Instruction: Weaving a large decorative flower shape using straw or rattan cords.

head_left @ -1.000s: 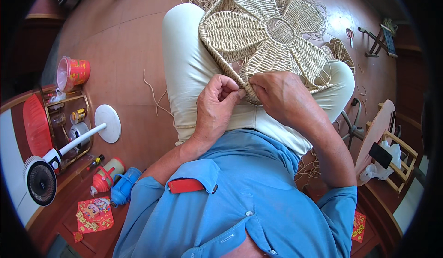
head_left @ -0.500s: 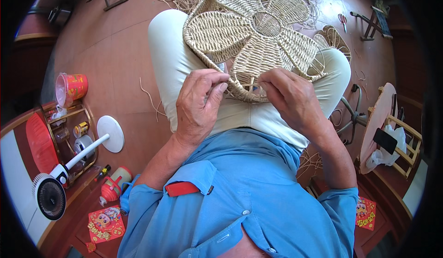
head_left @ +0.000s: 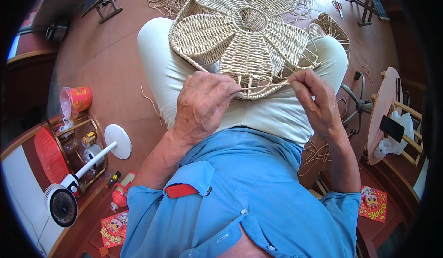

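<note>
Across my thighs rests a flower-shaped woven straw piece (head_left: 246, 57), with several petal panels around a round centre and a wrapped outer rim. My left hand (head_left: 203, 103) is closed at the near edge of this piece, its fingertips pressed on the rim beside the lowest petal; the thumb is mostly hidden. To the right, my right hand (head_left: 318, 96) pinches a thin straw cord (head_left: 272, 85) between thumb and forefinger. That cord stretches along the near rim between the two hands. Short strands link the lowest petal to the rim there.
A heap of loose straw cord (head_left: 162, 3) lies on the floor beyond my knees. Red-handled scissors (head_left: 338, 8) and another woven piece (head_left: 333, 29) are at far right. A white fan (head_left: 62, 206) stands left. At right, a black phone (head_left: 392, 128) lies by a round-topped stool (head_left: 384, 115).
My right hand has moved right, away from the left, and the cord is now drawn out between them. My left hand has turned more palm-down. The woven piece appears slightly farther left.
</note>
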Demonstrator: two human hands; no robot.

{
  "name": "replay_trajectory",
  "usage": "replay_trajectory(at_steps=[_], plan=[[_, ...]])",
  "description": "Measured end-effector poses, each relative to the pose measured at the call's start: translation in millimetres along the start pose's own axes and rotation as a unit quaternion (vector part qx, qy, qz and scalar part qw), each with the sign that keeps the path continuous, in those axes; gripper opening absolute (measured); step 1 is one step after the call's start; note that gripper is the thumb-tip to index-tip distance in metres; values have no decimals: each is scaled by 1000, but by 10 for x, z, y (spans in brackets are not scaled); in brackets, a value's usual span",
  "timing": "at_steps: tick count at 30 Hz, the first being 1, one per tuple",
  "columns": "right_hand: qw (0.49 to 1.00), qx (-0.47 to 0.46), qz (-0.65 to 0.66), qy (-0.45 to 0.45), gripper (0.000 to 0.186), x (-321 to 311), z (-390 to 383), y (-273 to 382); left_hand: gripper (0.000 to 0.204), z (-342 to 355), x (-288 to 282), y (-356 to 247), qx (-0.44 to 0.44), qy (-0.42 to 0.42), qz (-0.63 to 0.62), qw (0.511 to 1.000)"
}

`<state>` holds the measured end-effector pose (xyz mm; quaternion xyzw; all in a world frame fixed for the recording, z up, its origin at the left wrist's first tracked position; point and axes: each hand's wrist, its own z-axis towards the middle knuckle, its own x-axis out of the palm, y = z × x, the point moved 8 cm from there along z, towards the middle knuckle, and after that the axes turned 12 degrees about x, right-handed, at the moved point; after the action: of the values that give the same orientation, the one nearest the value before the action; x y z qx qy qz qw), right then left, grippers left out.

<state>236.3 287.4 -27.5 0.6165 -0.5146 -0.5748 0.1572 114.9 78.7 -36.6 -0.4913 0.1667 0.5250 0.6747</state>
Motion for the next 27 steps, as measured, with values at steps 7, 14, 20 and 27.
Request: replay_trajectory(at_steps=[7,14,20,27], plan=[[997,-51,0,-56,9,13,153,149,42,-49,89,-227,58,50,87,993],[989,-105,-33,-96,11,346,392,380,38,39,173,-327,71,101,149,981],[997,-62,-14,-46,12,500,302,224,31,102,202,-153,-9,101,28,994],[998,3,-68,-18,39,616,148,160,31,115,200,-110,-59,101,-5,993]])
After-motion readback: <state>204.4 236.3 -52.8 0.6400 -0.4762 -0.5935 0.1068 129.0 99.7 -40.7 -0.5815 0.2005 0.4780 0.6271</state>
